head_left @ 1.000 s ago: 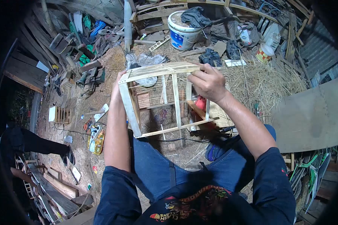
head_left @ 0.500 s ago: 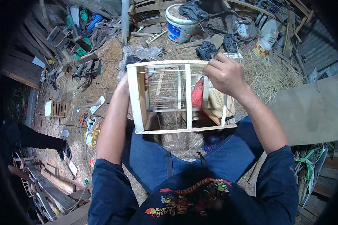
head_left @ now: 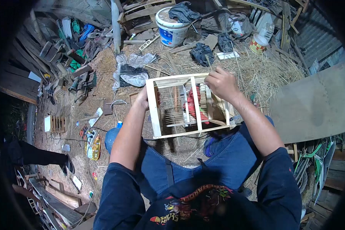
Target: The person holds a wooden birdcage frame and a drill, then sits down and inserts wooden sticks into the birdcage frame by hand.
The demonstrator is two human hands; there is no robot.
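A small wooden cage frame (head_left: 196, 103) with thin bars is held above my knees. Its left end is gripped by my left hand (head_left: 143, 98), whose fingers go behind the side post and are partly hidden. My right hand (head_left: 222, 83) is closed at the top right corner of the frame, with thumb and fingers pinched on the top edge. Through the bars a red tool (head_left: 191, 103) shows on the ground behind the frame.
A white bucket (head_left: 171, 28) with a black bag on it stands ahead. Straw (head_left: 264, 76) and a grey board (head_left: 314, 105) lie to the right. A yellow bag (head_left: 93, 145) and a small slatted box (head_left: 58, 124) are left, near another person's leg (head_left: 44, 155).
The cage frame was tilted and turned in my hands, and now shows its barred side more squarely. Both hands moved with it. The view has shifted, and the red tool shows more through the bars.
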